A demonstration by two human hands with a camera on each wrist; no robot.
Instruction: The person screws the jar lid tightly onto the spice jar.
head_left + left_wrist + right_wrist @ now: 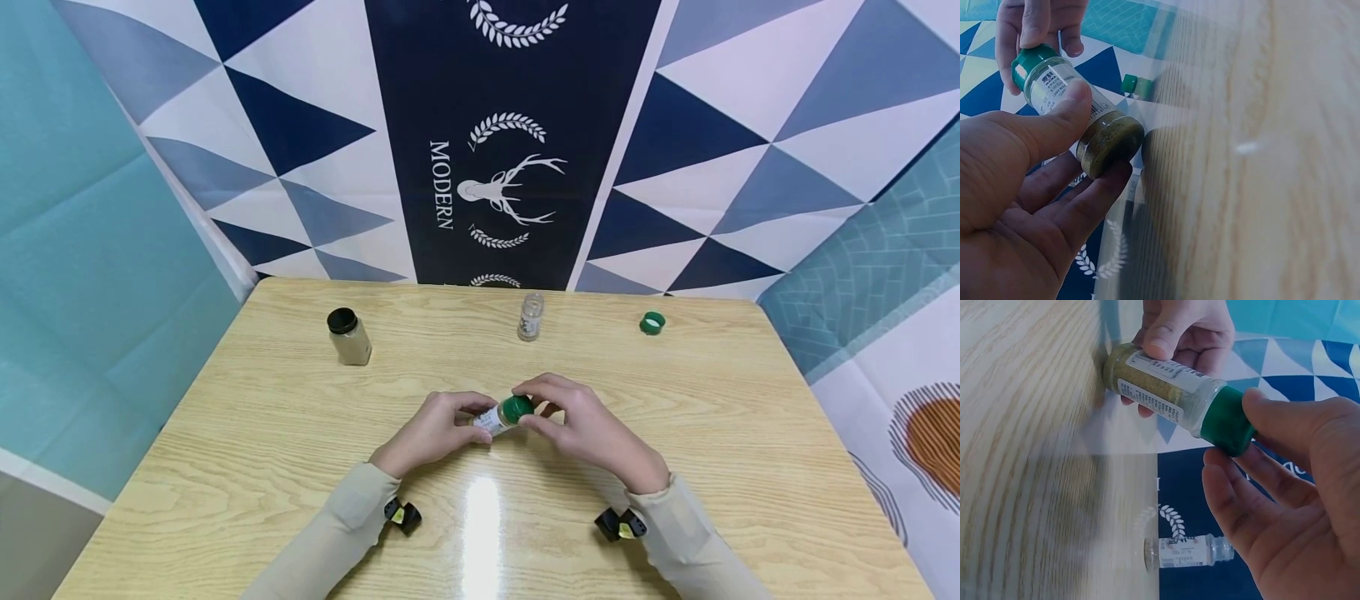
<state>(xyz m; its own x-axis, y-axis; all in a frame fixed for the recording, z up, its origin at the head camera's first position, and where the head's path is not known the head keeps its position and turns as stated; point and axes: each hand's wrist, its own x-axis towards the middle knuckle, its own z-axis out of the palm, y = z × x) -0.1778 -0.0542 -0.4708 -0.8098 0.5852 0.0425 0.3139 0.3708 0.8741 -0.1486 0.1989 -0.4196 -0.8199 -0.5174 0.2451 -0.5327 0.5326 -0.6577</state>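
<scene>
A clear spice jar (491, 420) with a white label and a green cap (517, 408) is tilted between both hands, just above the table. My left hand (438, 429) grips its body, thumb across the label (1054, 84). The right hand (581, 421) pinches the green cap (1227, 420) between thumb and fingers. Greenish-brown contents fill the lower part of the jar (1154, 381). Whether the cap is loose on the neck cannot be told.
A second clear jar (530, 318), uncapped, stands at the table's back edge. A loose green cap (652, 323) lies at the back right. At the back left stands a black-lidded jar (351, 340). A patterned cloth (315, 125) hangs behind the wooden table (262, 450).
</scene>
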